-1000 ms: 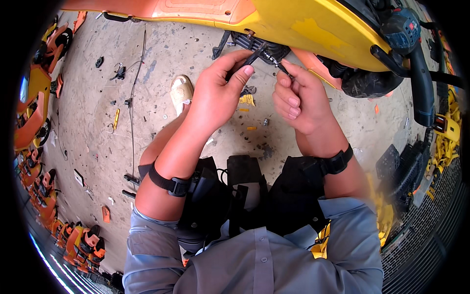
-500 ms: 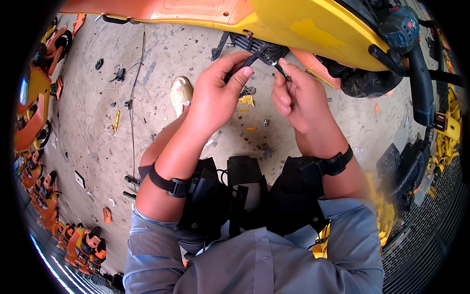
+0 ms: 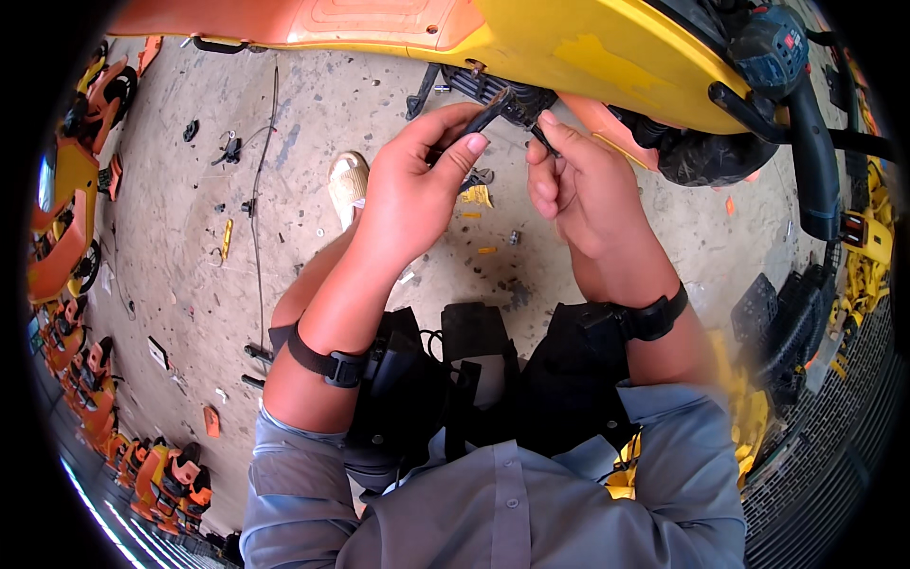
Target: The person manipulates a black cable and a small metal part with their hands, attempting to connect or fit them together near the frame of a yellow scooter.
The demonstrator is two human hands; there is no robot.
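Both my hands are raised together just below the underside of a yellow and orange scooter body (image 3: 607,62). My left hand (image 3: 412,185) is closed, thumb on top, around a black strip-like piece (image 3: 489,112) whose far end points up and right. A thumb-and-finger pinch of my right hand (image 3: 592,190) holds a thin dark rod-like piece (image 3: 540,138), with the other fingers curled. Its exact kind I cannot make out. The two held ends lie close to each other; whether they touch I cannot tell. Behind them is a black ribbed part (image 3: 469,83) under the scooter.
A blue and black cordless power tool (image 3: 815,161) is at the upper right, beside a black bar (image 3: 744,112). A long black cable (image 3: 261,199) crosses the floor at left. Small scraps, a socket-like metal piece (image 3: 514,237) and a yellow fragment (image 3: 477,195) lie below my hands.
The right fingers with the thin piece have shifted slightly right, away from the black strip. A bright tip seen between the hands earlier no longer shows. My left hand keeps its grip.
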